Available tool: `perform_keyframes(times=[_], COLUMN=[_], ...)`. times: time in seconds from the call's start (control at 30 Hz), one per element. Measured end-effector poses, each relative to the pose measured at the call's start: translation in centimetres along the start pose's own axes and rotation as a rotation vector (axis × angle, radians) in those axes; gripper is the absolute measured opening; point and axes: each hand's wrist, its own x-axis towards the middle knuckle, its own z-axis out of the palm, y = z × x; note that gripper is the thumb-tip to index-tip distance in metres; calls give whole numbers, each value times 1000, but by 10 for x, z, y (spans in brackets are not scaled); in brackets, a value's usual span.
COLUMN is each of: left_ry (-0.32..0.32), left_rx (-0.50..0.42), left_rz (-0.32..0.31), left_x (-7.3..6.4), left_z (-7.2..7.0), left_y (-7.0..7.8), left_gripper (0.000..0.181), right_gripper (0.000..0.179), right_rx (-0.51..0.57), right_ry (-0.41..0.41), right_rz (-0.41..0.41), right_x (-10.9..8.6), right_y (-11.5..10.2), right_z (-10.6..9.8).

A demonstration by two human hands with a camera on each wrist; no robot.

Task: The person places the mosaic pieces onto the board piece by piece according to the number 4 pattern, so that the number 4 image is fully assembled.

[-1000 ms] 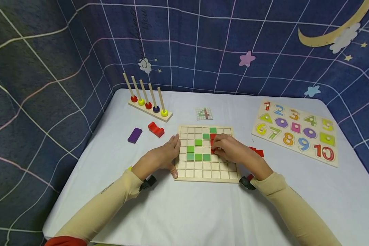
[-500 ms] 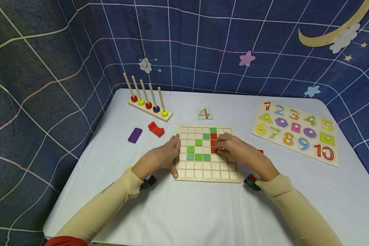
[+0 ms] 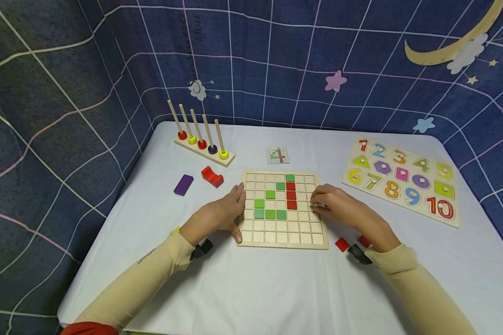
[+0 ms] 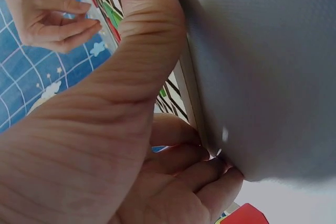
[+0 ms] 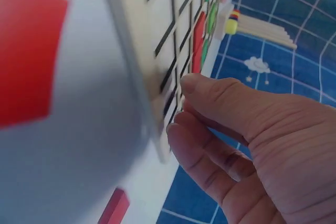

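Note:
A wooden grid board (image 3: 276,238) lies mid-table, with several green tiles (image 3: 270,214) and a column of 3 red tiles (image 3: 291,195) in its squares. My left hand (image 3: 224,209) rests against the board's left edge, fingers stretched along it and thumb at the near corner. Over the board's right edge hovers my right hand (image 3: 337,204), fingers loosely bent. In the right wrist view, nothing shows between the thumb (image 5: 215,90) and fingers. Below that hand, a loose red tile (image 3: 342,244) and another red tile (image 3: 364,241) lie on the cloth.
A small pattern card (image 3: 278,155) lies behind the board. Farther left stand a peg stand with coloured beads (image 3: 202,144), a red curved block (image 3: 212,177) and a purple block (image 3: 183,184). A number-and-shape puzzle board (image 3: 402,179) lies at the right.
My right hand has let go at the lowest red tile and drawn back to the right, uncovering the red column and the loose red tiles. My left hand has stayed put.

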Motion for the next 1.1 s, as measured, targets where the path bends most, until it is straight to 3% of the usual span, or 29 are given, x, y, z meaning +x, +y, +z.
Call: perform_keyframes(times=[0.27,0.6,1.1], left_ry=[-16,-9,-12], left_rx=[8,1,-10], left_rz=[-6,-9,-17], left_x=[0,0,0], left_z=[0,0,0], left_y=[0,-1,1], left_gripper=[137,138,138], right_gripper=[19,19,21], right_rx=[6,-33,9], right_ry=[-3,-35,-23], right_rz=[34,142,122], right_x=[-21,-43,-44], right_y=[10,30,40], right_z=[-7,-21,-18])
